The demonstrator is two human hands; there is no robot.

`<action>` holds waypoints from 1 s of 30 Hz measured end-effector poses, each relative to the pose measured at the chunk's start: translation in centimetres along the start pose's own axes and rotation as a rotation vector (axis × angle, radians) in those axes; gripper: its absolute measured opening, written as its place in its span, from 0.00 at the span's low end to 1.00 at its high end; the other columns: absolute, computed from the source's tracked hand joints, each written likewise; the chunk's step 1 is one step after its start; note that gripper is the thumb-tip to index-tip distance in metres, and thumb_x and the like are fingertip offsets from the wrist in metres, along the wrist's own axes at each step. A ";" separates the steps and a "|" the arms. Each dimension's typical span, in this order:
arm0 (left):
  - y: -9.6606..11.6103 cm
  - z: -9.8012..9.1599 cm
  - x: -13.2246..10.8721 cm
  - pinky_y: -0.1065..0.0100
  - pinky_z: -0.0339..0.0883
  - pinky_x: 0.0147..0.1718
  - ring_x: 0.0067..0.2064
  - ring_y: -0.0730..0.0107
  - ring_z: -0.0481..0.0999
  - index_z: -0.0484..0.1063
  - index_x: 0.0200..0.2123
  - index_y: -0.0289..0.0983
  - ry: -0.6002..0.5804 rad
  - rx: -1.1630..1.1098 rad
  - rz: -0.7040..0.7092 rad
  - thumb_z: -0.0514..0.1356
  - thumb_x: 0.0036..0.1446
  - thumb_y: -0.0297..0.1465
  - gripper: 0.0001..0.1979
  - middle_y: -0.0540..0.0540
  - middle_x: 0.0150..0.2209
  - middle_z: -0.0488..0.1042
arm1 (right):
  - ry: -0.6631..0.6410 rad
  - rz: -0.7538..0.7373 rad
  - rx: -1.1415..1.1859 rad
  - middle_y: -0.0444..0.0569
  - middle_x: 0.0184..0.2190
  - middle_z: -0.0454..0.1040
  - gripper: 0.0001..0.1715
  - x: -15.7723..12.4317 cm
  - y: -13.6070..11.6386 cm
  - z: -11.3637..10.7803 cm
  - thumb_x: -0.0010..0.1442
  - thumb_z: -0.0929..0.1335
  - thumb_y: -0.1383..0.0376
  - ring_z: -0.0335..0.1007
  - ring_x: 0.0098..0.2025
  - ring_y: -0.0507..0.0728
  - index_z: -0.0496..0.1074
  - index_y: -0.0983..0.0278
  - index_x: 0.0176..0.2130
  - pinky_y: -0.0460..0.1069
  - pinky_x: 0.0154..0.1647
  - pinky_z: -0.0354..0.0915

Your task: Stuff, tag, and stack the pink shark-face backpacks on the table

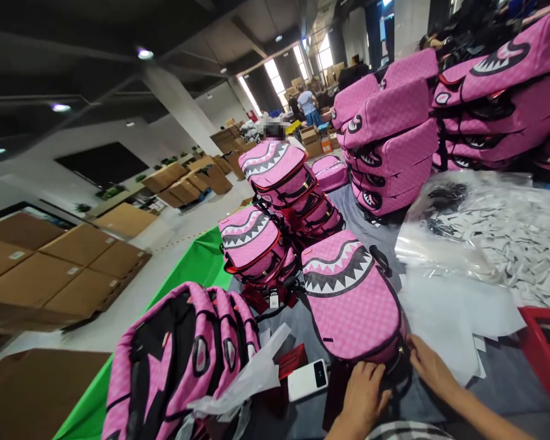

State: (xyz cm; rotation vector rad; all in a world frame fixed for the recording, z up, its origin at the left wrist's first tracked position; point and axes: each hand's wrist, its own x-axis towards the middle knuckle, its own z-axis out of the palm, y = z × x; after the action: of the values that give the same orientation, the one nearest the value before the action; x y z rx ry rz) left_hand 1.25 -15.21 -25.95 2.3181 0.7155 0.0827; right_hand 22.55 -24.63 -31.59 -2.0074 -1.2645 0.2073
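A pink backpack (351, 296) with a black-and-white shark-teeth print lies flat on the grey table (504, 373) in front of me. My left hand (363, 394) rests at its near bottom edge with the fingers curled down onto the fabric. My right hand (428, 365) touches the same edge from the right, its fingers bent against the dark trim. Whether either hand pinches anything is hidden. A white phone (308, 379) lies just left of my left hand.
Several more pink backpacks (256, 244) stand behind, others lie stacked at the near left (183, 360) and piled high at the back right (389, 140). Clear plastic bags with paper tags (495, 232) and white sheets cover the right. Cardboard boxes (50, 269) fill the floor. People stand far back (308, 105).
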 end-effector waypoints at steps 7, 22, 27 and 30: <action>5.0 -5.0 5.3 0.63 0.66 0.34 0.30 0.61 0.73 0.77 0.27 0.39 0.003 0.103 0.131 0.54 0.66 0.36 0.18 0.41 0.28 0.76 | 0.218 -0.103 0.026 0.50 0.31 0.76 0.17 0.9 -1.9 0.5 0.66 0.56 0.66 0.77 0.30 0.60 0.71 0.58 0.44 0.53 0.30 0.75; 14.5 -32.3 12.3 0.72 0.42 0.17 0.14 0.82 0.50 0.63 0.15 0.37 0.623 -0.705 -0.092 0.66 0.54 0.53 0.30 0.56 0.11 0.57 | 0.098 -0.563 -0.336 0.49 0.25 0.70 0.28 24.9 -23.4 -18.3 0.71 0.57 0.49 0.69 0.26 0.56 0.69 0.59 0.27 0.50 0.27 0.55; 13.8 -32.2 12.2 0.73 0.44 0.17 0.14 0.81 0.54 0.64 0.14 0.36 0.649 -0.812 -0.122 0.70 0.50 0.52 0.30 0.55 0.10 0.58 | -0.149 -0.578 -0.120 0.47 0.19 0.68 0.36 24.2 -23.0 -21.2 0.66 0.55 0.37 0.64 0.21 0.54 0.65 0.57 0.23 0.50 0.25 0.55; 14.4 -31.8 13.0 0.72 0.43 0.16 0.14 0.81 0.53 0.64 0.14 0.36 0.638 -0.855 -0.138 0.69 0.51 0.51 0.29 0.55 0.11 0.57 | -0.228 -0.518 -0.030 0.45 0.17 0.65 0.37 22.0 -24.9 -21.7 0.63 0.55 0.34 0.60 0.21 0.53 0.62 0.58 0.21 0.49 0.23 0.54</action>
State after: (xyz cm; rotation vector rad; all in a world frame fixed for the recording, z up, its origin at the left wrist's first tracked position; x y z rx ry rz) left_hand 11.09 2.20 5.51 1.3971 0.9085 0.9081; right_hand 26.49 -11.28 5.60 -1.6431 -1.8920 0.1680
